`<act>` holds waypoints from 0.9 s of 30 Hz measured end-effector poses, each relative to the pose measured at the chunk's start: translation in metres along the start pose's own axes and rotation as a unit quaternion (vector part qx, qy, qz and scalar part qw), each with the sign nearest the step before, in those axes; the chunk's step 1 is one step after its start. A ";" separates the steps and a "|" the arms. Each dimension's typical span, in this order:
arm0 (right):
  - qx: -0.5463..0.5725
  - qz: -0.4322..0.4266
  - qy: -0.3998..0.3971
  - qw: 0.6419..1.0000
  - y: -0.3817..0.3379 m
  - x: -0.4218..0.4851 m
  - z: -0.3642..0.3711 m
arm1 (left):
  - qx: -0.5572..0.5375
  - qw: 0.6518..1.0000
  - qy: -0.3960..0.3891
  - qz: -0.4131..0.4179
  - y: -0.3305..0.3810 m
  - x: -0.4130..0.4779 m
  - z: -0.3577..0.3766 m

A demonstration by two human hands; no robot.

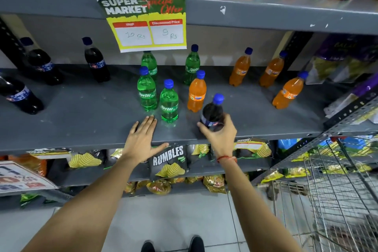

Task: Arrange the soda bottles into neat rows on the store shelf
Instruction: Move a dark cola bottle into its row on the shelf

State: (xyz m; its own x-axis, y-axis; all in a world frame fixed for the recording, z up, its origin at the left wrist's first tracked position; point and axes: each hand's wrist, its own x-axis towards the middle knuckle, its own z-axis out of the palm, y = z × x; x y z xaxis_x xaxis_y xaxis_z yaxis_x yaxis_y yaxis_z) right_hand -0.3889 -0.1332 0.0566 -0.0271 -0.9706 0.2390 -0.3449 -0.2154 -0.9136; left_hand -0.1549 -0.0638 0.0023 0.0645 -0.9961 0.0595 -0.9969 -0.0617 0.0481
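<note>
I see a grey metal shelf (81, 120) carrying upright soda bottles. Three dark cola bottles (96, 65) stand toward nine o'clock, four green Sprite bottles (147, 94) cluster at centre, four orange Fanta bottles (239, 69) spread toward three o'clock, and one dark bottle (212, 114) sits at the front edge around five o'clock.

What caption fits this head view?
Right hand grips a cola bottle at the shelf edge; left hand rests flat.

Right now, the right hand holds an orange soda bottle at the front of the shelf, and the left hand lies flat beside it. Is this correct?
Not quite. In the head view, the right hand holds a dark cola bottle, not an orange one. The left hand does lie flat on the shelf.
</note>
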 end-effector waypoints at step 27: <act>-0.016 -0.029 -0.188 0.982 -0.124 -0.033 0.311 | -0.029 0.997 0.031 -0.069 -0.178 -0.076 -0.014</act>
State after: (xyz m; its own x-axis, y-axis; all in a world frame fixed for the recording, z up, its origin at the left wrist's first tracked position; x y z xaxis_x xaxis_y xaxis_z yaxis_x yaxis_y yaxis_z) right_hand -0.0532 -0.1076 0.0590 0.3405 -0.9288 0.1464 -0.3646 -0.2740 -0.8900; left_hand 0.0181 0.0242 0.0029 0.2048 -0.9727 0.1091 -0.9743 -0.1919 0.1181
